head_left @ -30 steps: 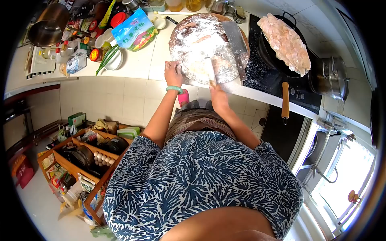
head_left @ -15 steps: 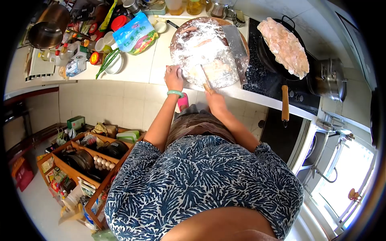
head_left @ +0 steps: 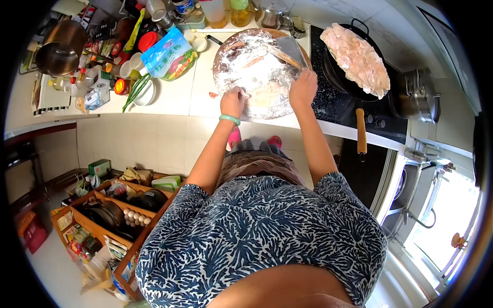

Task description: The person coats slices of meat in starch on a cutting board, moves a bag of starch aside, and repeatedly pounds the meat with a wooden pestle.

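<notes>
A round wooden board [head_left: 222, 64] dusted with white flour lies on the counter. My left hand [head_left: 233, 102], with a green bangle at the wrist, is closed at the board's front left edge, its fingertips at the edge of a flattened floured piece [head_left: 269, 97]. My right hand [head_left: 304, 87] grips the wooden handle of a tool [head_left: 287, 57] over the board's right side; its far end reaches the flour. Beneath it rests a broad cleaver blade [head_left: 291, 47], partly covered by the tool and hand. Pinkish strips [head_left: 254, 61] lie in the flour.
Right of the board, a black pan [head_left: 334, 77] on the stove [head_left: 321, 102] bears a heap of pale pink slices [head_left: 357, 59]. To the left are a blue pouch [head_left: 168, 54] and a white bowl [head_left: 146, 95] with green onion. Jars and a glass pot [head_left: 272, 14] stand behind.
My right hand has moved right and away from me with the tool, which now slants over the cleaver. My left hand has shifted right onto the board's edge. A small reddish piece shows left of the board.
</notes>
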`<action>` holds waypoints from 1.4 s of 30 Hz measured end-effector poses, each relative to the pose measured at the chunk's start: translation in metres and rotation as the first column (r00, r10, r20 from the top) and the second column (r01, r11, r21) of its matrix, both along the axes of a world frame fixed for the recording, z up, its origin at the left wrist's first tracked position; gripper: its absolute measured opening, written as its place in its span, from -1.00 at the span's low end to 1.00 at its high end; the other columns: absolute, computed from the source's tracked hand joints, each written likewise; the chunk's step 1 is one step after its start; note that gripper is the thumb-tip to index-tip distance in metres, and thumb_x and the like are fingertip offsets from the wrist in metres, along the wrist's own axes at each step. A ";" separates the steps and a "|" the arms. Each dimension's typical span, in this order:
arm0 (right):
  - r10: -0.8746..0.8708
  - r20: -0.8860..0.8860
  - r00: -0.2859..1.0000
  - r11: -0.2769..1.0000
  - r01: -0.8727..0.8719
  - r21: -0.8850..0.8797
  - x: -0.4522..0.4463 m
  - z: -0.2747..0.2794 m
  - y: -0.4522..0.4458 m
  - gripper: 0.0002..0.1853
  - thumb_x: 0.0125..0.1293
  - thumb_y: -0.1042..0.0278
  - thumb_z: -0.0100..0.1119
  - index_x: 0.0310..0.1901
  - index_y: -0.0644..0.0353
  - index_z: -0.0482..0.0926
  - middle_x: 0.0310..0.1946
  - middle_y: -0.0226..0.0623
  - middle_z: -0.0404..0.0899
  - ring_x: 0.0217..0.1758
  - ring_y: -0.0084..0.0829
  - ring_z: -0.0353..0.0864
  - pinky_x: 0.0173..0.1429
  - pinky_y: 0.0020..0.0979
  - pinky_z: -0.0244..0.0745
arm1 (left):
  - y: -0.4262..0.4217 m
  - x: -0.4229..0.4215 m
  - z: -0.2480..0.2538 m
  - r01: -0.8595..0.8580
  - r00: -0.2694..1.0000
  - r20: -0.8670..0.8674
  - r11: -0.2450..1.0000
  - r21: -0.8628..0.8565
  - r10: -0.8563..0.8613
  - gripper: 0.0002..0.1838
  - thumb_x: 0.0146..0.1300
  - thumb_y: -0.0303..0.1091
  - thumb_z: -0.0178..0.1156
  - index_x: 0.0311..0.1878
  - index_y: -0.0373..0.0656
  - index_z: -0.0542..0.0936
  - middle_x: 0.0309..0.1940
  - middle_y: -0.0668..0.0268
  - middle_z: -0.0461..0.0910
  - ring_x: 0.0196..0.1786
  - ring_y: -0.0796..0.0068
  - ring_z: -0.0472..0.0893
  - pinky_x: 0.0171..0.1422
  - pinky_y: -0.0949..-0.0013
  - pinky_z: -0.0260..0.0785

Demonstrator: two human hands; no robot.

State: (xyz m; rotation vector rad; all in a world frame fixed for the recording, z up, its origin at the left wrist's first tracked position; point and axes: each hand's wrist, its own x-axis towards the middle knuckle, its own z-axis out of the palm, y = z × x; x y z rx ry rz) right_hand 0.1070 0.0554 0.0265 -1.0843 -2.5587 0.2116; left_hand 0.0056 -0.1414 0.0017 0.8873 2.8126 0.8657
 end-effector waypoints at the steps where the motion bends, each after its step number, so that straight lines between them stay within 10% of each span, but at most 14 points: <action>1: -0.006 0.024 1.000 0.998 0.005 0.066 0.014 -0.002 0.000 -0.50 0.09 0.23 0.24 -0.01 0.32 0.32 0.00 0.03 0.28 -0.03 -0.09 0.40 -0.11 -0.28 0.45 | 0.001 0.002 0.003 0.004 0.995 0.101 0.998 0.058 -0.010 -0.75 -0.05 -0.35 0.34 -0.31 -0.23 0.56 -0.52 0.14 0.57 -0.43 0.20 0.57 -0.29 0.32 0.41; 9: 0.148 0.080 0.986 0.984 -0.138 -0.114 0.040 -0.066 0.018 -0.64 0.11 0.31 0.08 -0.12 0.34 0.33 -0.34 0.00 0.52 -0.23 0.00 0.53 -0.08 -0.12 0.45 | -0.013 -0.011 0.001 -0.224 0.817 0.562 0.969 0.105 0.128 -0.72 0.06 -0.38 0.28 -0.16 -0.27 0.57 -0.52 0.19 0.61 -0.47 0.42 0.60 -0.37 0.38 0.41; 12: 0.103 0.217 0.971 0.880 0.013 -0.475 0.046 -0.009 0.009 -0.56 0.11 0.22 0.10 -0.09 0.41 0.32 -0.34 0.07 0.57 -0.25 0.03 0.57 -0.06 -0.13 0.46 | -0.016 -0.014 0.001 -0.007 0.941 0.338 0.998 0.063 -0.015 -0.76 0.08 -0.35 0.25 -0.19 -0.24 0.58 -0.49 0.20 0.62 -0.43 0.40 0.61 -0.31 0.35 0.42; 15: 0.110 0.282 0.953 0.877 0.040 -0.479 0.072 0.029 -0.002 -0.47 0.14 0.14 0.10 -0.03 0.46 0.30 -0.31 0.16 0.56 -0.21 0.04 0.58 -0.06 -0.12 0.45 | -0.013 -0.009 0.008 0.008 0.959 0.284 1.000 0.002 -0.008 -0.75 0.09 -0.30 0.23 -0.17 -0.18 0.57 -0.50 0.21 0.61 -0.43 0.35 0.60 -0.27 0.31 0.41; 18: 0.126 0.048 0.991 0.809 -0.075 -0.583 0.115 0.035 -0.020 -0.62 0.19 0.10 0.09 -0.16 0.29 0.49 -0.39 0.07 0.58 -0.24 -0.01 0.59 -0.15 -0.15 0.43 | -0.013 -0.012 0.018 0.024 0.973 0.229 0.992 -0.127 0.005 -0.72 0.08 -0.25 0.24 -0.15 -0.12 0.56 -0.50 0.23 0.59 -0.43 0.29 0.57 -0.26 0.28 0.39; 21: 0.065 -0.026 0.998 0.679 -0.063 -0.731 0.137 0.047 -0.053 -0.67 0.19 0.10 0.12 -0.29 0.26 0.52 -0.46 0.03 0.57 -0.31 -0.03 0.58 -0.23 -0.17 0.40 | -0.010 -0.026 0.006 -0.014 0.998 0.061 0.999 0.038 0.011 -0.74 0.11 -0.30 0.20 -0.12 -0.13 0.53 -0.41 0.19 0.56 -0.34 0.21 0.55 -0.24 0.26 0.38; 23: 0.003 -0.011 1.000 0.268 -0.012 -0.963 0.136 0.048 -0.077 -0.67 0.23 0.13 0.09 -0.32 0.32 0.50 -0.50 0.04 0.54 -0.36 0.00 0.56 -0.26 -0.17 0.38 | 0.002 -0.034 0.020 0.004 0.958 -0.276 0.964 0.264 0.072 -0.82 0.16 -0.36 0.15 -0.19 -0.19 0.53 -0.30 0.14 0.54 -0.24 0.12 0.51 -0.19 0.25 0.37; 26: -0.035 -0.040 0.999 0.216 -0.031 -0.976 0.118 0.036 -0.110 -0.67 0.25 0.16 0.08 -0.35 0.35 0.49 -0.52 0.07 0.51 -0.40 0.06 0.52 -0.29 -0.16 0.37 | 0.005 -0.030 0.026 0.304 0.925 -0.319 0.906 0.294 -0.207 -0.86 0.09 -0.47 0.15 -0.25 -0.24 0.52 -0.29 0.16 0.51 -0.18 0.10 0.50 -0.11 0.23 0.38; 29: 0.076 -0.130 0.989 0.478 -0.150 -0.865 0.115 0.024 -0.120 -0.66 0.25 0.15 0.10 -0.36 0.36 0.48 -0.52 0.14 0.49 -0.40 0.11 0.50 -0.32 -0.15 0.37 | -0.009 -0.017 0.004 0.682 0.717 -0.228 0.731 0.033 -0.659 -0.76 -0.05 -0.49 0.23 -0.24 -0.18 0.55 -0.22 0.20 0.54 -0.11 0.18 0.52 -0.03 0.23 0.42; 42: 0.203 -0.112 0.973 0.699 -0.224 -0.679 0.072 -0.032 -0.104 -0.60 0.20 0.10 0.12 -0.47 0.38 0.47 -0.56 0.22 0.46 -0.37 0.20 0.49 -0.29 -0.02 0.37 | -0.022 -0.001 -0.021 0.709 0.686 -0.203 0.704 -0.029 -0.699 -0.55 -0.13 -0.55 0.11 -0.06 -0.10 0.58 -0.03 0.25 0.54 0.05 0.26 0.50 0.06 0.32 0.41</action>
